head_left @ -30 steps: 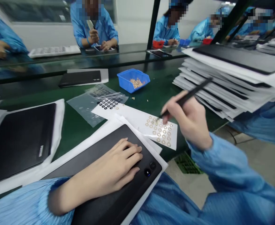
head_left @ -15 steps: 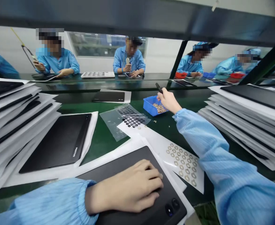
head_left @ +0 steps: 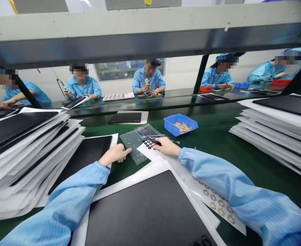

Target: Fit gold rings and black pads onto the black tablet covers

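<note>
My right hand (head_left: 168, 146) is closed around a slim black pen-like tool (head_left: 154, 141). The tool's tip is over a sheet of black ring stickers (head_left: 148, 145), which overlaps a clear plastic bag (head_left: 133, 145). To the left, my left hand (head_left: 116, 153) holds nothing; one finger points toward the bag and the others are curled. Nearest me, a black tablet (head_left: 145, 208) lies back up on white paper, its camera lenses at the lower edge of view. A sheet of tan rings (head_left: 214, 205) is partly hidden under my right sleeve.
A blue bin (head_left: 174, 128) holds small tan pieces. Stacks of tablets between white sheets rise on the left (head_left: 48, 150) and right (head_left: 271, 136). Another tablet (head_left: 81, 160) lies beside the left stack. Across the bench, several co-workers sit beneath an overhead shelf (head_left: 140, 44).
My left hand has lifted off the near tablet and moved forward and left. My right hand has come from the blue bin down to the black ring stickers, still holding the tool. The view has tilted up.
</note>
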Tool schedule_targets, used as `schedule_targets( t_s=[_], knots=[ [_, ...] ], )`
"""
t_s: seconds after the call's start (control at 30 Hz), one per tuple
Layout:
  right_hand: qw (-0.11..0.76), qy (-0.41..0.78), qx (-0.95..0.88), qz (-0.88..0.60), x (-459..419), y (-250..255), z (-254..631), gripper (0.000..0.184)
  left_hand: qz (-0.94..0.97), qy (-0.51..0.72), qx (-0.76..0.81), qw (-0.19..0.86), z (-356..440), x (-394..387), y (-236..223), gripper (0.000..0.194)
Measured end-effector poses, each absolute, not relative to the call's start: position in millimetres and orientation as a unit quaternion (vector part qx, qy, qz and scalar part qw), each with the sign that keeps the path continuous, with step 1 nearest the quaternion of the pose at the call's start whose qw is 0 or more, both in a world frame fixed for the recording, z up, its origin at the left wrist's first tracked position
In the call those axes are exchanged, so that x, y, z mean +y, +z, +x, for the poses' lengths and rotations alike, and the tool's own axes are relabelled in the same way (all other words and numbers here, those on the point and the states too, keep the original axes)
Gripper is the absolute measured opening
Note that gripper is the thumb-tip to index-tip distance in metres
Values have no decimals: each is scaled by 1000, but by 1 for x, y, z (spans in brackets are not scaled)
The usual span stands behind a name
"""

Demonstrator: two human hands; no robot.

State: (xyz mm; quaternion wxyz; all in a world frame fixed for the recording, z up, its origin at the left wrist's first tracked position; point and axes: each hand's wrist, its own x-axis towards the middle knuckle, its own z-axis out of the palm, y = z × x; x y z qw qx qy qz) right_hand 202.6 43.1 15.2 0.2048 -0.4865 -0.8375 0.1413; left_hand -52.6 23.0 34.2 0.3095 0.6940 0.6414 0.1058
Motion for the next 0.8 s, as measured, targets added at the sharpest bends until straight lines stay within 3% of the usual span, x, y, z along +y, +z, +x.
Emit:
schedule_targets(
  t_s=[0.2,0.37,0.53,0.8],
  knots=[
    [196,175,-824,-501,42,17,204,27,586,154,625,492,-42,11,35,41],
    [216,186,-809,-513,44,12,204,25,473,306,567,600,-28,8,32,27],
    [235,194,-797,-521,48,7,203,24,367,435,512,644,-11,13,27,28],
    [275,161,-775,-545,47,-1,196,22,357,379,532,668,17,29,31,25]
  ],
)
